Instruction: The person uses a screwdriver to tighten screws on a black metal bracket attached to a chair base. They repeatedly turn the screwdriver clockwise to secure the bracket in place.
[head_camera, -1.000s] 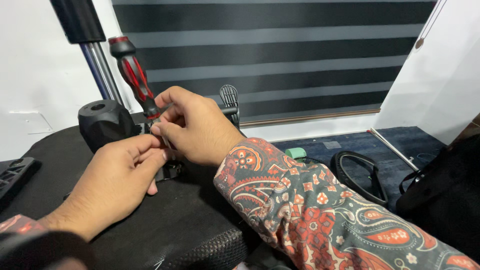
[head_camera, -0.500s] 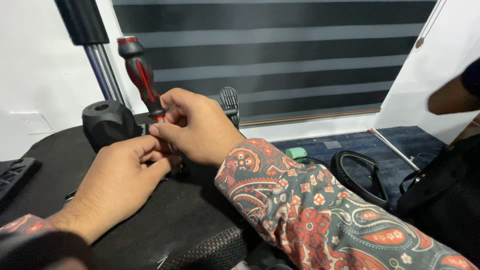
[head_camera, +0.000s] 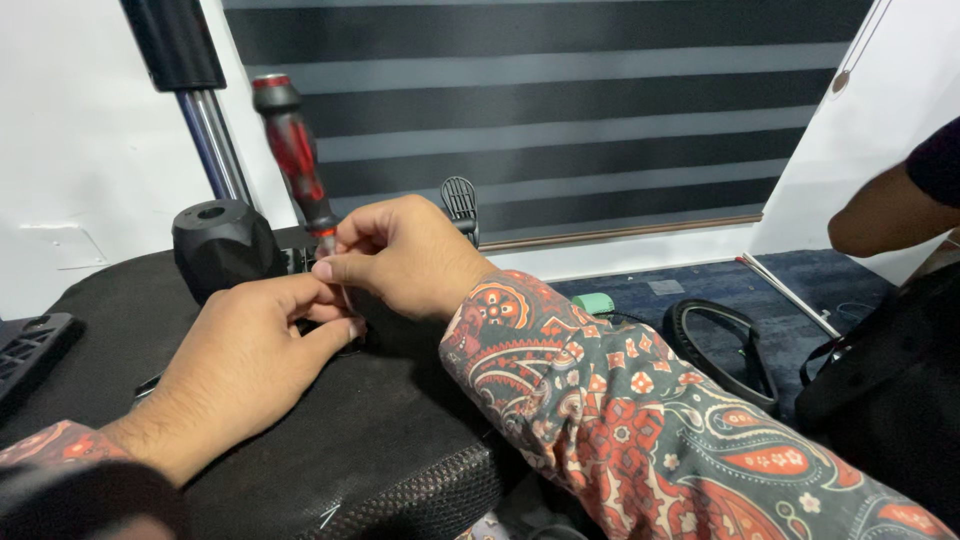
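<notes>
My right hand (head_camera: 405, 255) grips the lower end of a red and black screwdriver (head_camera: 293, 150), which stands nearly upright with its handle leaning to the upper left. The screwdriver's tip is hidden behind my fingers. My left hand (head_camera: 240, 355) lies just below and to the left, its fingertips pinched together against the right hand at the tool's tip; what it pinches is hidden. Both hands work over a black padded seat (head_camera: 330, 440). My right sleeve (head_camera: 640, 410) has a red and teal paisley pattern.
A black round knob-like part (head_camera: 220, 245) sits behind the hands beside a chrome and black post (head_camera: 195, 90). A black lever (head_camera: 460, 200) stands behind my right hand. Another person's arm (head_camera: 885, 205) shows at right. A black ring (head_camera: 725, 350) and green object (head_camera: 598, 303) lie on blue carpet.
The screwdriver handle has shifted slightly and looks blurred with motion. Another person's arm has come further into view at the right edge. My hands stay together at the same spot.
</notes>
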